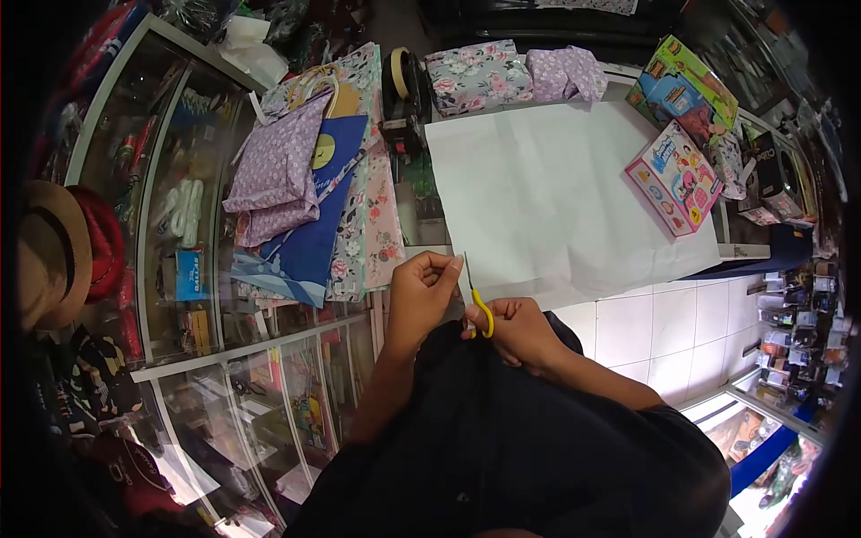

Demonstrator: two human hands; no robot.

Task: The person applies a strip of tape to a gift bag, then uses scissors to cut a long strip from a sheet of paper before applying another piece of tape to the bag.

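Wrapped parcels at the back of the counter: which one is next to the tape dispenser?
The grey parcel with pink roses. It lies right beside the tape dispenser, while the purple parcel lies on its far side.

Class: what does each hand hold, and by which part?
The right hand holds scissors by the yellow handles; the left hand seems to pinch the white paper at its near edge.

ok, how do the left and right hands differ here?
The right hand grips the yellow handles of the scissors; the left hand pinches its fingertips by the blade tip. The left hand is farther from the body, the right hand nearer. Both are bare and close together, beside the white sheet.
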